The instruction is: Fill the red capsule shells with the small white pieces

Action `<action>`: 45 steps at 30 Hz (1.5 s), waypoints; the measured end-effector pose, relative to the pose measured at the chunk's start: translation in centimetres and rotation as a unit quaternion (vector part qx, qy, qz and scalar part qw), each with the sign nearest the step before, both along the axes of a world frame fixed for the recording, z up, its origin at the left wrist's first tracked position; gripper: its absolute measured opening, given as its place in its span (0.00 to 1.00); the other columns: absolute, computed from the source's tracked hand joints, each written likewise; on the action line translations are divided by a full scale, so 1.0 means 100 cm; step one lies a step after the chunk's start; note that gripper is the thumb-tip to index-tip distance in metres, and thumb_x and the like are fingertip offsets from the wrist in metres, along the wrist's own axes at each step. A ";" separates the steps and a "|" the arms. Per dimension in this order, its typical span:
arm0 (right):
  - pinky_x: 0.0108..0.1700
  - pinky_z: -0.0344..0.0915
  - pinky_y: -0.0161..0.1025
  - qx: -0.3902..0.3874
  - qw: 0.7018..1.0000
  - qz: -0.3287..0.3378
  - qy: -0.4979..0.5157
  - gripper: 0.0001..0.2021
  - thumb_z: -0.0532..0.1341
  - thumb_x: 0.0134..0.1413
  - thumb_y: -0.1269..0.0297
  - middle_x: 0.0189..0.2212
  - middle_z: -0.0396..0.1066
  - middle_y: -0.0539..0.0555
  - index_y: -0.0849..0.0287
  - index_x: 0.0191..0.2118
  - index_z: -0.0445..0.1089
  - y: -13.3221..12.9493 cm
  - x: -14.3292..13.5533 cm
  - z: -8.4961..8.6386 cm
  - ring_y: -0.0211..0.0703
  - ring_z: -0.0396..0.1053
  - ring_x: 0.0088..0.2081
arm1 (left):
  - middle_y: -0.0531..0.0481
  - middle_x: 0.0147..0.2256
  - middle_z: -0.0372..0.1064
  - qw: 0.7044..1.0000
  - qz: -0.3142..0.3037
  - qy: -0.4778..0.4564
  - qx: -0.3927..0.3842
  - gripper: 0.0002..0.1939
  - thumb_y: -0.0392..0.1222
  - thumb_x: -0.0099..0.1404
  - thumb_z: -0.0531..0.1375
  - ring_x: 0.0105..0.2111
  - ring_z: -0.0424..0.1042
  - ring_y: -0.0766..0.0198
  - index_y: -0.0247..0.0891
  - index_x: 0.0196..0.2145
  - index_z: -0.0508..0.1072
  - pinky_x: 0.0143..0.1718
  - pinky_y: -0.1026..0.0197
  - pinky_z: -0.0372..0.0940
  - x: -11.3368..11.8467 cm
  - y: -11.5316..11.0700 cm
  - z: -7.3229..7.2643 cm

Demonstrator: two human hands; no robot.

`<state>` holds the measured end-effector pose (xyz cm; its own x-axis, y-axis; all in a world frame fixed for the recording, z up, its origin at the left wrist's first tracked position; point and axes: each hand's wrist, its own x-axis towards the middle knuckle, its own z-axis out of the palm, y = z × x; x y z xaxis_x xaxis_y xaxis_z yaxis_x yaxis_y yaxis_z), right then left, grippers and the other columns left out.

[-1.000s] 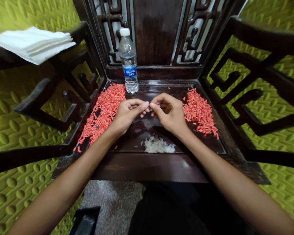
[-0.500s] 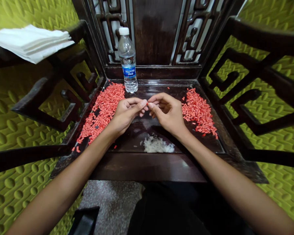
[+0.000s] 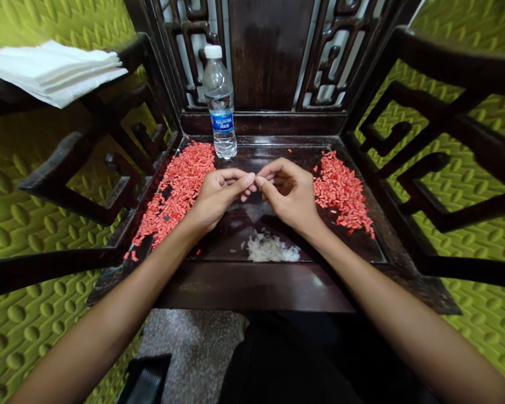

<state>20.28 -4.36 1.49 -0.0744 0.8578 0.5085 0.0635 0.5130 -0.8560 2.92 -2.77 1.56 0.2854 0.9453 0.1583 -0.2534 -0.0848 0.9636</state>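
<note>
Over the middle of the dark wooden seat, my left hand point(image 3: 224, 193) and my right hand point(image 3: 289, 189) meet almost tip to tip. Each thumb is pinched against its index finger; whatever lies between the fingertips is too small and covered to make out. Left of my left hand spreads a large heap of small red tube-like pieces point(image 3: 180, 179). A smaller heap of the same red pieces point(image 3: 343, 193) lies just beyond my right hand. Below both hands, near the front edge, sits a little pile of whitish translucent bits point(image 3: 272, 248).
A clear water bottle point(image 3: 219, 104) with a white cap stands behind my left hand. Folded white paper napkins point(image 3: 54, 70) rest on the left armrest. Carved dark wooden sides point(image 3: 437, 123) and a back panel point(image 3: 272, 50) enclose the seat.
The speck of red that showed between my fingertips is now out of sight. My right hand has shifted very slightly to the right; both pinches stay closed.
</note>
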 end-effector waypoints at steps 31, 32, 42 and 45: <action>0.31 0.61 0.39 0.016 0.997 -0.020 -0.073 0.12 0.67 0.66 0.50 0.26 0.69 0.46 0.54 0.43 0.77 0.003 0.005 -0.008 0.39 0.63 0.26 | 0.50 0.31 0.76 0.992 -0.013 -0.062 -0.106 0.21 0.54 0.55 0.80 0.31 0.72 0.70 0.34 0.31 0.82 0.36 0.66 0.68 0.004 -0.002 -0.006; 0.31 0.61 0.39 0.017 0.998 -0.018 -0.066 0.12 0.68 0.66 0.50 0.26 0.69 0.46 0.53 0.44 0.77 0.003 0.005 -0.009 0.39 0.63 0.26 | 0.50 0.31 0.76 0.994 -0.012 -0.055 -0.097 0.21 0.54 0.55 0.80 0.31 0.72 0.70 0.34 0.31 0.83 0.36 0.66 0.68 0.004 -0.002 -0.005; 0.33 0.63 0.40 0.029 0.992 -0.094 -0.077 0.12 0.67 0.67 0.51 0.30 0.74 0.50 0.53 0.38 0.76 0.011 0.011 -0.009 0.41 0.66 0.30 | 0.45 0.27 0.78 0.985 0.075 0.142 0.060 0.28 0.66 0.68 0.67 0.28 0.72 0.63 0.37 0.27 0.82 0.33 0.60 0.63 -0.012 0.011 0.003; 0.37 0.66 0.42 -0.006 0.975 -0.175 -0.138 0.08 0.66 0.66 0.58 0.29 0.73 0.50 0.54 0.36 0.73 0.019 0.030 -0.004 0.44 0.69 0.31 | 0.46 0.30 0.80 0.942 0.149 0.264 0.143 0.16 0.54 0.68 0.69 0.31 0.73 0.60 0.39 0.30 0.83 0.39 0.58 0.65 -0.030 0.024 0.000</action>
